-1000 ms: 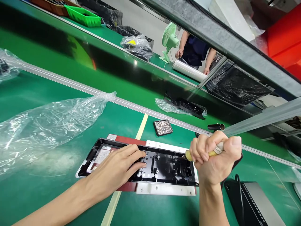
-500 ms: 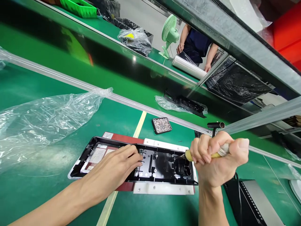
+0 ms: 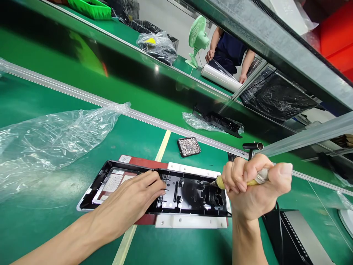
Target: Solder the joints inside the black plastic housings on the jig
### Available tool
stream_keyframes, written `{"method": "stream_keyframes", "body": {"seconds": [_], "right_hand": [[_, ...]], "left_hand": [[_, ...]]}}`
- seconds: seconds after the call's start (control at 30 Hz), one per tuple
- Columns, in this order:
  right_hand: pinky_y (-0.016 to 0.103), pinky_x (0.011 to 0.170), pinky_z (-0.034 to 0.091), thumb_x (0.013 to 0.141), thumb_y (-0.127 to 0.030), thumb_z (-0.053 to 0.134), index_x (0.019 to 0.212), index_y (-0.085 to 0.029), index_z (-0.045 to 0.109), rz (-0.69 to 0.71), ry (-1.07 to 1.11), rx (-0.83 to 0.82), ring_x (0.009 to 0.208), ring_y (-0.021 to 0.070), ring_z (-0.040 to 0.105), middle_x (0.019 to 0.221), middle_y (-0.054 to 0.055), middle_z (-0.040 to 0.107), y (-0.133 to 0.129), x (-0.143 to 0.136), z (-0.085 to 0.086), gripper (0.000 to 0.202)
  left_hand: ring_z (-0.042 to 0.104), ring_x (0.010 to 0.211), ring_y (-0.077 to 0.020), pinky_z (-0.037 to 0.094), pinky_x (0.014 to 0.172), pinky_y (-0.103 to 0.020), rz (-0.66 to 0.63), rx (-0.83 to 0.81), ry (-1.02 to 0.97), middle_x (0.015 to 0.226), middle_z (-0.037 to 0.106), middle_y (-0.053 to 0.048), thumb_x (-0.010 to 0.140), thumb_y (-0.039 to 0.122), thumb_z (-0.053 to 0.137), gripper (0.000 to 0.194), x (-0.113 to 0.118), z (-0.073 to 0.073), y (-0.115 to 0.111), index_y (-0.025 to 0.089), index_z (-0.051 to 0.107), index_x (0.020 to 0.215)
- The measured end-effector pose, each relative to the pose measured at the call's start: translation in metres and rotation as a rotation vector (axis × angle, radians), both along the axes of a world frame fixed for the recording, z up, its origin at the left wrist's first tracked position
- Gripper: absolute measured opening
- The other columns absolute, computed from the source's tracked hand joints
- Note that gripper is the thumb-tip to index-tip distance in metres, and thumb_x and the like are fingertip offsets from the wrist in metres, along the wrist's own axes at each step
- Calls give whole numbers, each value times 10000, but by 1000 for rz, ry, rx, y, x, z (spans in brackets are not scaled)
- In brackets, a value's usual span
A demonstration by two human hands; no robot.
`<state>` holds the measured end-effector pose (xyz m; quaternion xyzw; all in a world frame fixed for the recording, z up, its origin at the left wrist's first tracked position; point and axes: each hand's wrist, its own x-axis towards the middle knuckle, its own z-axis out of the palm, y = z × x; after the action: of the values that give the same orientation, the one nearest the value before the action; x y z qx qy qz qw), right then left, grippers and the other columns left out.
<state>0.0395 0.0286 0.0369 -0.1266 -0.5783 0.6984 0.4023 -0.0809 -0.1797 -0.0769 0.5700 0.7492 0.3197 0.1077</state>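
A long black plastic housing (image 3: 190, 189) lies open side up across a red board (image 3: 145, 219) with white strips along part of its edges. My left hand (image 3: 146, 191) rests across the middle of the housing, fingers bent together over it and the thumb hidden. In a fist, my right hand (image 3: 253, 186) grips a soldering iron (image 3: 220, 182) by its yellow, tape-wrapped handle. The iron's thin metal tip points left and down into the right part of the housing. Whether it touches the plastic I cannot tell.
Behind the housing sits a small black tray (image 3: 189, 146) of tiny metal parts. Clear plastic film (image 3: 55, 140) covers the left. A black tube holder (image 3: 252, 146) stands behind my right hand, a black-and-grey box (image 3: 298, 235) right. Across, a person handles a film roll (image 3: 220, 78).
The whole view has shifted very slightly to the left. Both hands, the soldering iron and the housing otherwise keep the same positions relative to each other.
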Motion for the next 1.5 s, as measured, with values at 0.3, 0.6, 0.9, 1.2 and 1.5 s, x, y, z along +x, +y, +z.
{"method": "stream_keyframes", "body": {"seconds": [0.3, 0.6, 0.9, 1.2, 1.5], "right_hand": [[215, 280, 272, 895, -622, 505, 500, -207, 482, 11, 8, 24, 303, 88, 277, 356, -51, 341, 2, -1, -1, 573], [213, 284, 264, 900, -591, 518, 501, -206, 480, 0, 10, 5, 305, 87, 271, 359, -51, 343, 1, 0, -1, 555], [213, 284, 271, 896, -604, 521, 502, -204, 485, 10, 11, 11, 308, 88, 283, 359, -54, 348, 1, 1, -1, 562], [210, 280, 283, 920, -556, 478, 493, -197, 495, 19, 26, 16, 302, 82, 286, 356, -49, 357, 1, 0, -1, 558], [199, 291, 293, 933, -600, 454, 512, -196, 475, 44, 50, 22, 308, 80, 297, 362, -51, 351, 3, 2, -4, 584]], "left_hand": [[535, 684, -141, 441, 648, -280, -15, 16, 22, 887, 571, -24, 1051, 214, 382, 260, 0, 0, 1, 223, 638, 1001], [548, 715, -145, 444, 671, -289, -26, -5, 40, 916, 582, -24, 1040, 184, 378, 257, 0, -6, -2, 231, 631, 1037], [561, 736, -151, 448, 677, -288, -20, -12, 71, 916, 587, -24, 1042, 187, 385, 250, 1, -3, -1, 227, 631, 1020], [568, 748, -156, 465, 687, -292, -29, -26, 66, 921, 586, -27, 1038, 171, 388, 244, 0, -7, -2, 230, 625, 1031], [605, 875, -182, 429, 649, -310, -9, -39, 112, 1080, 605, -58, 1060, 240, 397, 246, 3, -9, -3, 247, 564, 1239]]}}
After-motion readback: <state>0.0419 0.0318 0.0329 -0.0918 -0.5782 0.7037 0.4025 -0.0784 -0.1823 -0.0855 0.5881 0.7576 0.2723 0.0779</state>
